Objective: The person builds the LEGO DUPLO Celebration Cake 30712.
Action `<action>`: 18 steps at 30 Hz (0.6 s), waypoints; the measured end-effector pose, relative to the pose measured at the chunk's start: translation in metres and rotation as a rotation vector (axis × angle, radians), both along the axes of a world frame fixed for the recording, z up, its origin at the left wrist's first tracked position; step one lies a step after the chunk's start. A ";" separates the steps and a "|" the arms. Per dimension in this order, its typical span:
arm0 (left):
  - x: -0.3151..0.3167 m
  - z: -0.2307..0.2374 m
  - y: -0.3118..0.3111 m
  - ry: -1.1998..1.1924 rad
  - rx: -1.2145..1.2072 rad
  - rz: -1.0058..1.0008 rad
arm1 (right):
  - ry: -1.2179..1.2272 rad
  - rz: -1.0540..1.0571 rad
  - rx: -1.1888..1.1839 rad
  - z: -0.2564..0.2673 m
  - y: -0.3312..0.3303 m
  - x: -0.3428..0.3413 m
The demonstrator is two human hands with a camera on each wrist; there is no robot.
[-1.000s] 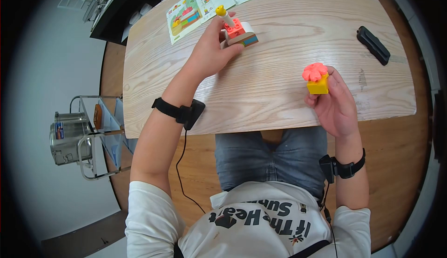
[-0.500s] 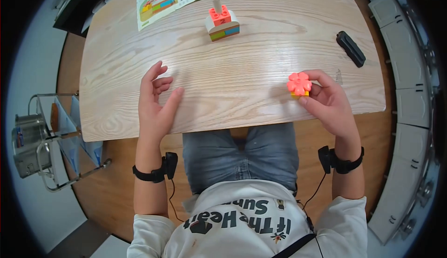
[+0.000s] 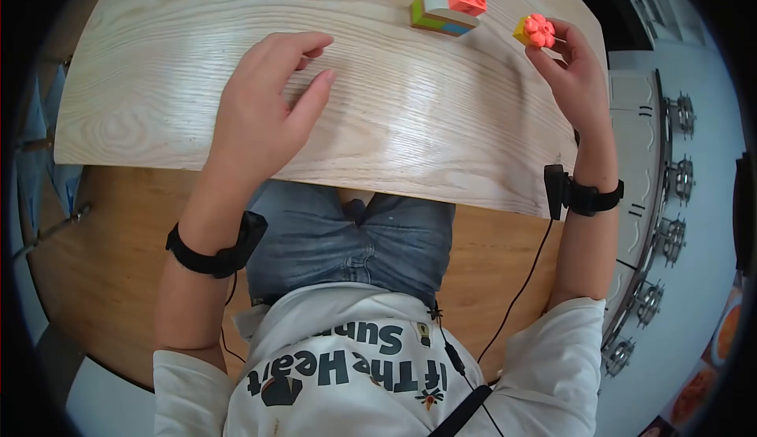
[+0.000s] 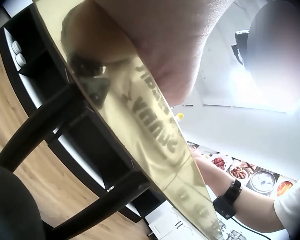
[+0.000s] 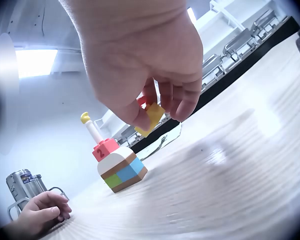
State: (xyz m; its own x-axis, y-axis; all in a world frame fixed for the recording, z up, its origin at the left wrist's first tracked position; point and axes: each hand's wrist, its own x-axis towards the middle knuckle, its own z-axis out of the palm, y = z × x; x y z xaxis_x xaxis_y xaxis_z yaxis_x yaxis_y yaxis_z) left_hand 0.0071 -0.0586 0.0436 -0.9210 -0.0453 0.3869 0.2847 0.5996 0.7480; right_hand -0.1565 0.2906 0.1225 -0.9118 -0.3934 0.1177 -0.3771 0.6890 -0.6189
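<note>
In the head view the right hand (image 3: 579,74) pinches a yellow block (image 3: 521,31) topped by a coral flower (image 3: 540,31). The right wrist view shows the yellow block (image 5: 154,120) between thumb and fingers, above the table. Close by, to the left in the head view, stands a block stack (image 3: 445,13): green, blue and brown pieces below, a white curved piece, a coral block marked 2 (image 5: 105,149) and a candle (image 5: 92,129) with a yellow flame. The left hand (image 3: 264,106) holds nothing, its fingers loosely bent over the table's left part.
A sheet of paper (image 5: 162,145) lies behind the stack in the right wrist view. A metal pot (image 5: 26,186) stands beyond the table at the left. The table's front edge (image 3: 355,191) runs before the person's lap.
The right hand has carried the flower-topped block forward, close to the stack. The left hand, which let go of the stack earlier, is now raised slightly over the table. The head view has shifted.
</note>
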 end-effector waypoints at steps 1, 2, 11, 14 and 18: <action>0.001 0.000 0.000 0.013 -0.006 0.009 | -0.008 -0.002 0.027 -0.002 0.001 -0.005; 0.001 -0.001 0.002 0.027 -0.011 0.012 | -0.015 -0.010 0.054 -0.005 0.003 -0.010; 0.001 0.001 0.003 0.021 -0.012 0.018 | -0.122 0.009 0.197 -0.026 -0.006 0.000; 0.006 -0.001 0.000 0.008 0.008 0.019 | -0.150 0.007 0.178 -0.009 0.005 0.024; 0.006 -0.002 0.005 0.012 0.099 0.036 | -0.252 -0.015 0.232 0.018 0.050 0.065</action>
